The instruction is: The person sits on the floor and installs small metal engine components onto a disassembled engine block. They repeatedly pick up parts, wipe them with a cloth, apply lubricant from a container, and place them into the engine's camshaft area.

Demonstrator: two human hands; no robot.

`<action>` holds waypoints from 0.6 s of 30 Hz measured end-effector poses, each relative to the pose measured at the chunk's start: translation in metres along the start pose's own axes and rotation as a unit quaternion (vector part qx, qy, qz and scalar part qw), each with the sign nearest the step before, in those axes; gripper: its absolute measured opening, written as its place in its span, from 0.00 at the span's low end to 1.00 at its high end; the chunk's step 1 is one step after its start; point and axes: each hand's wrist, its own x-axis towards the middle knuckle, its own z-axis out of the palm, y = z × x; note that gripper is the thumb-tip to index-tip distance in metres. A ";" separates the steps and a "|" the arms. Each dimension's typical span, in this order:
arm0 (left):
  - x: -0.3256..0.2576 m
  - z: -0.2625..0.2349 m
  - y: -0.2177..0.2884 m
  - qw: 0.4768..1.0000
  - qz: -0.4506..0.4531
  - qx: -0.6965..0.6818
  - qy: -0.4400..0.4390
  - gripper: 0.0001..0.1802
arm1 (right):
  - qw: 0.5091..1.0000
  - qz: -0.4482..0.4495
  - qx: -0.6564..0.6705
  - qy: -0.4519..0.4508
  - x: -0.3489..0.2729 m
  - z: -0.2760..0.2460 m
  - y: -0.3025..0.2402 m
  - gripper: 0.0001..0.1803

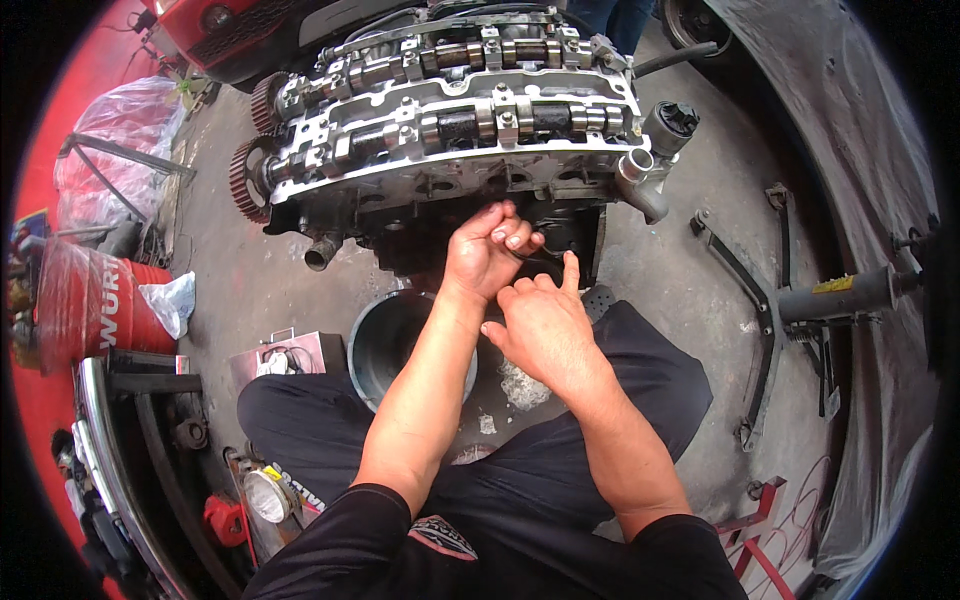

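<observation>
In front of me stands an engine with its cylinder head (pixel 460 165) uncovered, showing two camshafts and two toothed cam pulleys (pixel 247 180) on the left. My left hand (pixel 485 252) is at the engine's near side, below the head's lower edge, palm partly turned up and fingers curled. Whatever those fingers grip is too small or dark to make out. Just right of it and nearer to me is my right hand (pixel 545 322), back upward. Its index finger stretches toward the engine's dark side and its thumb stands apart, while the other fingers bend beside the left hand.
Between my legs and the engine sits a grey bucket (pixel 362 345), with a metal box (pixel 285 358) to its left. A red drum (pixel 125 300) stands at the left. On the right are a black metal stand (pixel 750 285) and plastic sheeting (pixel 885 420). Pipe stubs (pixel 320 252) jut from the engine.
</observation>
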 end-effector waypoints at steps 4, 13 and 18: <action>0.007 0.007 -0.006 0.999 0.006 -0.003 0.036 0.10 | 0.999 0.001 0.000 -0.032 0.001 -0.001 -0.001 0.21; 0.022 0.038 -0.015 0.922 -0.012 0.313 0.227 0.13 | 1.000 0.021 0.008 0.006 -0.007 -0.016 0.004 0.18; 0.027 0.050 -0.019 0.916 -0.001 0.319 0.241 0.12 | 0.999 0.042 0.005 -0.015 -0.009 -0.025 0.009 0.17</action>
